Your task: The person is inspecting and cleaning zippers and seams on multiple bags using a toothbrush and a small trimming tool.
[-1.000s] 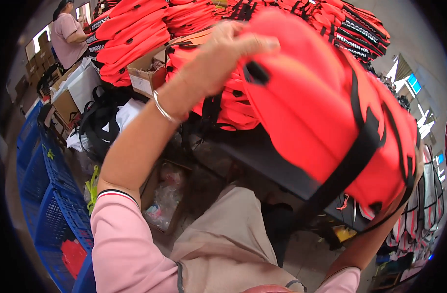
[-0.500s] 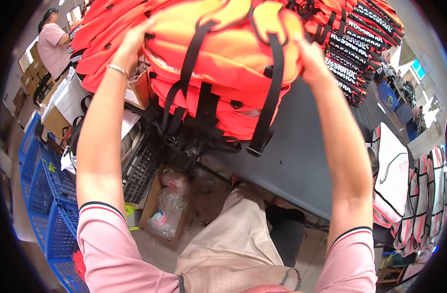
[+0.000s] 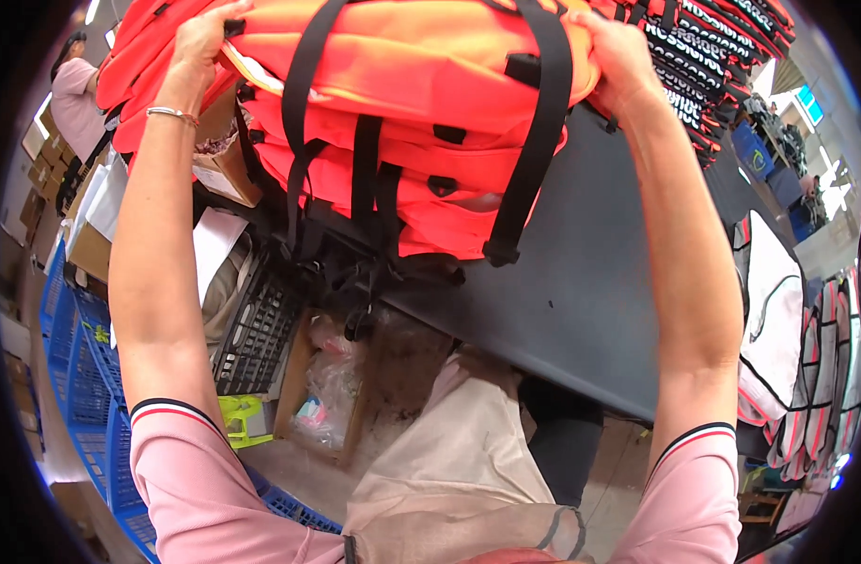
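Observation:
A bright orange backpack (image 3: 421, 70) with black straps lies across the top of a stack of similar orange bags (image 3: 327, 169) at the front edge of the dark table. My left hand (image 3: 203, 42) is closed on its far left corner, beside a black tab and a partly open seam. My right hand (image 3: 623, 61) grips its right edge, the fingertips partly hidden behind the fabric. Black straps and buckles (image 3: 355, 273) dangle from the stack over the table edge.
More orange bags (image 3: 134, 85) are piled at far left, and a tall stack with black-and-white lettered bands (image 3: 689, 66) stands at far right. Grey-and-white bags (image 3: 774, 320) stand at right. A black crate (image 3: 257, 329), blue crates (image 3: 73, 348) and a carton with plastic bags (image 3: 327, 395) are at lower left.
My hands have moved slightly farther apart, still holding the backpack. It now lies flatter and wider across the stack, its straps shifted. The view has shifted a little too.

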Tool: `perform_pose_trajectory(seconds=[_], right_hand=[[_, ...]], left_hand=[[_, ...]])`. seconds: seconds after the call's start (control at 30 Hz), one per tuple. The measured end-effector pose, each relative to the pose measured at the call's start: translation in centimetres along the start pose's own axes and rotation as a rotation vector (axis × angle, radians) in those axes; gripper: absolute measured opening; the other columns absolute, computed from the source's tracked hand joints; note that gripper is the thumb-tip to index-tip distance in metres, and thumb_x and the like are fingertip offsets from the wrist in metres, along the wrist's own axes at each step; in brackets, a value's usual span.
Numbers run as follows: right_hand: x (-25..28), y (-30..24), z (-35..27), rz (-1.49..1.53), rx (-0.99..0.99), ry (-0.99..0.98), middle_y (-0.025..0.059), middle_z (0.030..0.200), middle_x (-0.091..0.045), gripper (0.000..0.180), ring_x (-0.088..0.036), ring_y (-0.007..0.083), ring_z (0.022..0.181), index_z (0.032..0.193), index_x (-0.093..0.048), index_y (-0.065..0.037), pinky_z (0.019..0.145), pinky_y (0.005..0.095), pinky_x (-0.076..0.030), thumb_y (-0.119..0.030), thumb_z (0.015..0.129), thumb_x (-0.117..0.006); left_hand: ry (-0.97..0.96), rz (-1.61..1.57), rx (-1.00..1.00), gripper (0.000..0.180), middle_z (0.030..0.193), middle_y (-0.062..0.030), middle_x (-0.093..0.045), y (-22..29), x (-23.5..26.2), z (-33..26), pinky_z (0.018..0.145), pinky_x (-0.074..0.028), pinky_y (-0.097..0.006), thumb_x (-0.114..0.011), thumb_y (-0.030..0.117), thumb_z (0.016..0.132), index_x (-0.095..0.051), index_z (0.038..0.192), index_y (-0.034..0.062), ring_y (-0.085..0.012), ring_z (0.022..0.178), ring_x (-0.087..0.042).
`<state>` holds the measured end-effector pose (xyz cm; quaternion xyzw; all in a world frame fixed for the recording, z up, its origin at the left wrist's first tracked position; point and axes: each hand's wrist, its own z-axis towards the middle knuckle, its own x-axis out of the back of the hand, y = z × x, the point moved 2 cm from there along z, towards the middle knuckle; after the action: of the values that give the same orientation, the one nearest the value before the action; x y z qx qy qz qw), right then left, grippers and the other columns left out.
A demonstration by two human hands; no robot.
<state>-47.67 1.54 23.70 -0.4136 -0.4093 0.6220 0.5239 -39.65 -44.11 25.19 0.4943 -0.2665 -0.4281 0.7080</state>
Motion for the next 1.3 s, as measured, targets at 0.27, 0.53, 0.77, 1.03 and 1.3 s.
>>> perform_pose_trajectory(seconds=[0.27,0.53,0.77,1.03,1.3], right_hand=[[0.7,8.8,-0.9,-1.082,0.371,-0.116,0.0106,0.061,-0.061,0.02,-0.063,0.0205,0.059,0.073,-0.068,-0.002,0.051,0.0357,-0.048,-0.016,0.083,-0.058],[-1.8,6.1,-4.3,-0.36,-0.028,0.269,0.0381,0.125,-0.046,0.063,-0.047,0.0448,0.121,0.12,-0.048,0.014,0.103,0.0456,-0.038,-0.037,0.084,-0.057],[19.3,3.5,-15.2,-1.273,-0.063,0.315,0.0217,0.122,-0.054,0.051,-0.053,0.0359,0.116,0.123,-0.058,-0.006,0.096,0.0476,-0.045,-0.038,0.083,-0.06],[43.0,2.6,-27.4,-1.985,-0.235,0.696,0.0165,0.106,-0.06,0.031,-0.059,0.0372,0.1,0.102,-0.062,-0.007,0.085,0.0474,-0.045,-0.026,0.078,-0.068],[47.7,1.8,-28.9,-1.689,-0.389,0.793,0.0232,0.091,-0.067,0.023,-0.066,0.042,0.086,0.094,-0.065,-0.004,0.076,0.0515,-0.053,-0.02,0.087,-0.05]], left_hand=[[0.074,0.262,0.139,0.041,0.105,-0.0031,-0.067,-9.6,-1.6,-1.8,0.081,-0.049,-0.029,-0.072,0.023,0.082,-0.065,0.116,0.0024,-0.0128,0.094,-0.061],[-0.139,-0.234,0.382,0.053,0.111,-0.0102,-0.063,-12.2,5.3,2.5,0.067,-0.057,-0.036,-0.062,0.041,0.09,-0.052,0.126,0.0035,-0.0219,0.09,-0.065],[0.225,0.315,-0.191,0.043,0.138,-0.011,-0.05,-12.3,4.4,-11.1,0.109,-0.033,-0.034,-0.038,0.022,0.101,-0.047,0.136,0.0,-0.0244,0.128,-0.046],[0.125,0.912,-0.301,0.029,0.112,-0.0116,-0.064,-13.4,6.2,-33.4,0.082,-0.05,-0.031,-0.05,0.019,0.097,-0.061,0.119,0.0016,-0.0221,0.093,-0.063],[-0.097,0.562,-0.059,0.033,0.111,-0.008,-0.065,-11.6,-1.4,-39.7,0.065,-0.04,-0.021,-0.046,0.019,0.101,-0.061,0.121,-0.0019,-0.0059,0.07,-0.048]])
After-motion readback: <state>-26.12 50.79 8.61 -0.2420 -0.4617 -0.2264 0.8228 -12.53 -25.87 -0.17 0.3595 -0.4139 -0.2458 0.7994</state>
